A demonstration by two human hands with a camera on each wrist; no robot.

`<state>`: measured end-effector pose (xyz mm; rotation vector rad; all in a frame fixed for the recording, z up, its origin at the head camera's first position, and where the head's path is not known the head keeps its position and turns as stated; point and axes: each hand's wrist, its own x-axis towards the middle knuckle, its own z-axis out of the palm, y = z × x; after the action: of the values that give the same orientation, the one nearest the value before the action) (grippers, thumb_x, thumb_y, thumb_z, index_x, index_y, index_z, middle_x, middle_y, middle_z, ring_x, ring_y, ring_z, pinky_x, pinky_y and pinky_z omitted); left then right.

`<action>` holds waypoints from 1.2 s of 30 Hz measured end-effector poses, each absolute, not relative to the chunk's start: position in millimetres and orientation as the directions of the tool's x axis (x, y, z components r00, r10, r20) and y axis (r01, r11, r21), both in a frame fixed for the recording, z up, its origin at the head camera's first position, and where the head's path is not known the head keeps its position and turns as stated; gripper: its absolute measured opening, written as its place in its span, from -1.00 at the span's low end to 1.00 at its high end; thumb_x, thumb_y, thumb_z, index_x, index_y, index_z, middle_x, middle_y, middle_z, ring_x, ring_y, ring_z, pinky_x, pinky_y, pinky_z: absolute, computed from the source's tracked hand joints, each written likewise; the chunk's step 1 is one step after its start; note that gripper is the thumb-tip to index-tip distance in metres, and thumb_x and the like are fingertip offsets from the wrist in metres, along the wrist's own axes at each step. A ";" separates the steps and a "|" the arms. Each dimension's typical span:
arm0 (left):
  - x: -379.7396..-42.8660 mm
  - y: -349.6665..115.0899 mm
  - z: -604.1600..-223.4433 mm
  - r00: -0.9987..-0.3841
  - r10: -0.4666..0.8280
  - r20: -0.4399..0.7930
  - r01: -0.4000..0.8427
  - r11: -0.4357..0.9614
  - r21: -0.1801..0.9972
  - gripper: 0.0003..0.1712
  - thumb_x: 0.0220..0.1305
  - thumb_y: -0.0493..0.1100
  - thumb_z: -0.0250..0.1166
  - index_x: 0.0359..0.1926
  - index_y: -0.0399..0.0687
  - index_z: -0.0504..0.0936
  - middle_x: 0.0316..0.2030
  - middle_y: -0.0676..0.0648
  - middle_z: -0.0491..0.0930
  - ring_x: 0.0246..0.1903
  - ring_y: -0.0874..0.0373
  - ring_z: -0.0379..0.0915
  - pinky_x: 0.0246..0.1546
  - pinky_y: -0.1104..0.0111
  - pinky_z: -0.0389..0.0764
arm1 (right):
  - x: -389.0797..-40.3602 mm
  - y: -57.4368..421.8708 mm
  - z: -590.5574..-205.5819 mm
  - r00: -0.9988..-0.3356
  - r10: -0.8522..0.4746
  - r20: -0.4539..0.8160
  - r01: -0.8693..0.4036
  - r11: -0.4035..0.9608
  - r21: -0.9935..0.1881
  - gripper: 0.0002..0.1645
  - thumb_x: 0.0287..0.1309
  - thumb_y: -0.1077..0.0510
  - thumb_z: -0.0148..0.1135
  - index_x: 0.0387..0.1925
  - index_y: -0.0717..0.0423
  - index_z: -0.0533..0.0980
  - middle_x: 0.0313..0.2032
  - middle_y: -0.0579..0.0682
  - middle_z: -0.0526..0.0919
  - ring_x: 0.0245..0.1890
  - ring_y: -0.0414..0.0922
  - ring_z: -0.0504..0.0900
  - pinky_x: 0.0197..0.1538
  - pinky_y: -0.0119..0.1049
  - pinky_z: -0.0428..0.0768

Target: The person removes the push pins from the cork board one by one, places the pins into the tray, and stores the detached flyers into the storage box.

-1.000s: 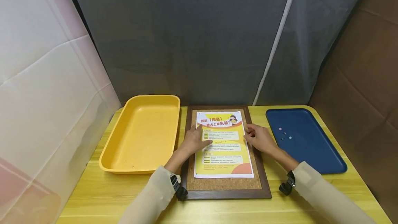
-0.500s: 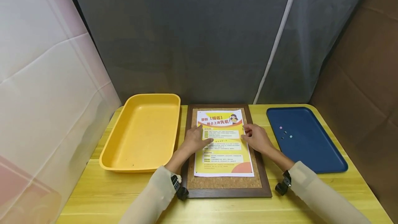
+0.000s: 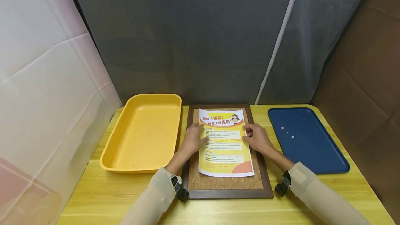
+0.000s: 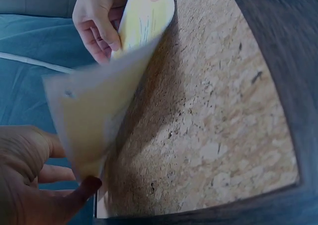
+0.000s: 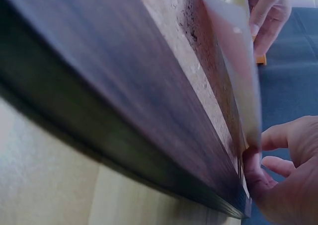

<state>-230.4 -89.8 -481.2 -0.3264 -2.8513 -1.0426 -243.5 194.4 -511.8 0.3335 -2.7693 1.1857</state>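
Note:
A printed poster sheet [image 3: 223,148], yellow and white with red headings, is raised off the framed cork board [image 3: 225,184]. Its near edge curves and casts a shadow on the cork in the left wrist view. My left hand [image 3: 191,141] pinches the sheet's left edge between thumb and fingers. On the opposite edge, the thumb and fingertips of my right hand [image 3: 258,139] pinch it about as high up. Seen from the left wrist, the sheet's plain back [image 4: 94,125] bends away from the board, with a small dark mark near one corner.
Left of the board stands a deep yellow tray [image 3: 143,134] with a dark speck inside. A flat blue tray [image 3: 315,148] lies to the right, holding several tiny round pieces [image 3: 287,133]. A grey curtain [image 3: 187,44] hangs behind the wooden table [image 3: 93,197].
The sheet, flat on the cork before, has come up off it and shifted slightly. My left thumb has drawn back to the sheet's left edge; my right hand has moved slightly left.

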 end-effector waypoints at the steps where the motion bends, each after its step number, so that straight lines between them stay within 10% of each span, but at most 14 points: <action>1: -230.6 -90.3 -481.7 -0.971 0.170 0.167 0.237 0.739 0.630 -0.37 0.16 -0.37 0.56 0.25 -0.48 0.62 0.29 -0.50 0.53 0.40 -0.37 0.39 0.38 -0.11 0.46 | -243.6 194.5 -511.5 -0.971 -0.154 0.185 -0.240 0.669 -0.703 -0.55 0.17 0.38 0.47 0.11 0.38 0.64 -0.15 0.22 0.61 -0.23 0.03 0.69 -0.17 -0.09 0.68; 17: -229.7 -96.2 -475.2 -0.961 0.200 0.190 0.276 0.711 0.647 -0.52 0.15 -0.51 0.48 0.14 -0.41 0.72 -0.03 -0.33 0.77 -0.19 -0.05 0.70 -0.29 0.25 0.70 | -247.3 189.3 -500.1 -0.973 -0.152 0.173 -0.231 0.634 -0.738 -0.66 0.19 0.34 0.47 0.01 0.36 0.71 -0.32 0.12 0.74 -0.34 -0.06 0.63 -0.30 -0.30 0.54; 36: -229.0 -122.6 -445.8 -0.974 0.185 0.132 0.227 0.740 0.634 -0.35 0.26 -0.41 0.49 0.36 -0.40 0.57 0.18 -0.35 0.68 -0.15 -0.01 0.69 -0.29 0.32 0.67 | -246.2 158.6 -465.1 -0.955 -0.162 0.247 -0.295 0.544 -0.786 -0.62 0.19 0.34 0.46 0.04 0.39 0.69 -0.27 0.17 0.78 -0.33 -0.08 0.69 -0.33 -0.40 0.55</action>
<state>-229.0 -122.6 -445.8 -0.3402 -2.8733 -1.0589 -246.2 158.6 -465.1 0.3923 -2.6304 1.3806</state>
